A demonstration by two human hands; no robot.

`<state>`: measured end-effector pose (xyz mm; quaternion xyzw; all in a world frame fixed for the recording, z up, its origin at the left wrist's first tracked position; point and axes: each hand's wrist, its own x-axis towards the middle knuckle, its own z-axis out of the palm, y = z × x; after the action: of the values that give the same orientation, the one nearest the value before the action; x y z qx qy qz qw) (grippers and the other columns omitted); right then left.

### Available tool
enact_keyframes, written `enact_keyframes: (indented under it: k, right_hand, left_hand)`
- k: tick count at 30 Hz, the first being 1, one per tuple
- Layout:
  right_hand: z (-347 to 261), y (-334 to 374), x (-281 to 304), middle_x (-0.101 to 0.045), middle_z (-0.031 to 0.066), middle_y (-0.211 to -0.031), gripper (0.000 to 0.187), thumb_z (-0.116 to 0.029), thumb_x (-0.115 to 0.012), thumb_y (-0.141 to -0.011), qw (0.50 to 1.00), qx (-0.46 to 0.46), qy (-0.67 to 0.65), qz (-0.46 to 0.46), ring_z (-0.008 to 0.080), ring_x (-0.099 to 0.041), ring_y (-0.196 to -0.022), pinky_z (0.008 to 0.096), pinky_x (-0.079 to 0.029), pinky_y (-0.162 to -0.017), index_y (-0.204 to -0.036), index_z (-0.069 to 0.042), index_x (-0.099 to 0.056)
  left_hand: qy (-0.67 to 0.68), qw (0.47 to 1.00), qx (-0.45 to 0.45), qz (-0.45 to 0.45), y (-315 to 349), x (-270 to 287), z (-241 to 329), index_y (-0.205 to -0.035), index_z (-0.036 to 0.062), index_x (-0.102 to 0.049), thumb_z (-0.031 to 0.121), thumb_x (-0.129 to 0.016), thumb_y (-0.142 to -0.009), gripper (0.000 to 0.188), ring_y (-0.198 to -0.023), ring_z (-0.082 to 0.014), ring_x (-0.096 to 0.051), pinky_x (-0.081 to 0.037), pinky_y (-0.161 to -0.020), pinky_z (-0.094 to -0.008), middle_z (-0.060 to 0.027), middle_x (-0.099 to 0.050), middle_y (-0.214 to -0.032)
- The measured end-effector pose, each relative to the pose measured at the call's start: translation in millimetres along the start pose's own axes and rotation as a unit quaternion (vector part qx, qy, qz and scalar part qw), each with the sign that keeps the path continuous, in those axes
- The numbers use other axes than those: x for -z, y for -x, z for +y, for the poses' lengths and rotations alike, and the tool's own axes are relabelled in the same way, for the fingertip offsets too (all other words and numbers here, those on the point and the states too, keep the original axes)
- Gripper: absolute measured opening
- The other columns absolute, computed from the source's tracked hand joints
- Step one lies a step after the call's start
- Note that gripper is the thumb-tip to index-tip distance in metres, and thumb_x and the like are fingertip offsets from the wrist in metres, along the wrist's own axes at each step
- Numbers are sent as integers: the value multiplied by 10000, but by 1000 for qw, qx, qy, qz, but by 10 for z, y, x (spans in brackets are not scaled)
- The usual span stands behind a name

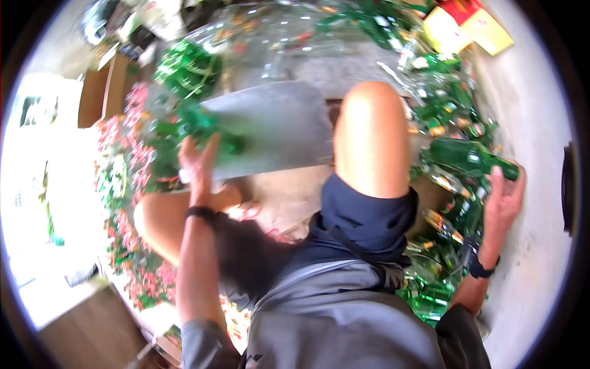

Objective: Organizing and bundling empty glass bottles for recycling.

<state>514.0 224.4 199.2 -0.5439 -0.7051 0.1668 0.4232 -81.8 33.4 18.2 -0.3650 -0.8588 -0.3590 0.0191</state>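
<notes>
Green bottles (455, 111) lie piled on the ground. Left hand (198, 161) grips a blurry green bottle (184, 126) by the grey sack (276, 126). Right hand (503, 200) holds another green bottle (470, 157) by its neck

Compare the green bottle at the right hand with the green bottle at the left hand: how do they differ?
The right-hand bottle is sharp, lies nearly level with its neck toward the right hand, and sits on a bottle pile. The left-hand bottle is motion-blurred, raised in front of a grey sack, with the left hand at its lower end. Both are green glass.
</notes>
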Motion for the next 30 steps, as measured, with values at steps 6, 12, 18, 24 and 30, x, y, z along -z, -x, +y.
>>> enact_keyframes:
  k: [6,12,18,24,30]
  right_hand:
    - [-529,-349,-86,-669,185,-1222,304,7,-574,-1056,992,109,-60,-3,206,-690,-1004,324,-614,-868,-1340,109,-540]
    - [-976,-470,-347,-670,214,-1239,286,42,-568,-1044,981,177,-82,-8,228,-697,-1002,326,-607,-848,-1309,148,-559]
    - [-1125,-692,-571,-725,179,-1169,242,41,-632,-1019,969,237,-71,19,197,-718,-939,303,-598,-838,-1240,137,-649]
    - [-1390,-1060,-765,-754,170,-1131,233,113,-615,-987,935,355,5,-10,218,-744,-969,323,-607,-887,-1186,112,-738]
    - [-1931,-950,-1544,-748,76,-1138,296,-48,-685,-1012,925,309,-184,-123,139,-712,-982,266,-574,-870,-1297,28,-663]
  left_hand:
    - [20,999,28,10,73,82,227,-915,-49,-671,335,-893,-795,459,-775,-245,-642,-518,-744,-393,-169,-693,-846]
    - [22,999,45,21,86,113,303,-983,-38,-709,337,-868,-789,452,-835,-336,-687,-533,-797,-433,-198,-707,-907]
    - [-25,999,33,18,68,204,356,-864,-43,-647,384,-870,-757,493,-762,-383,-661,-509,-734,-473,-222,-684,-827]
    - [3,996,92,-11,110,333,431,-997,-14,-694,311,-806,-775,410,-967,-425,-673,-525,-862,-479,-213,-698,-1027]
    - [6,991,130,0,155,430,339,-1004,-5,-717,284,-810,-768,385,-942,-421,-690,-534,-846,-483,-219,-715,-1020]
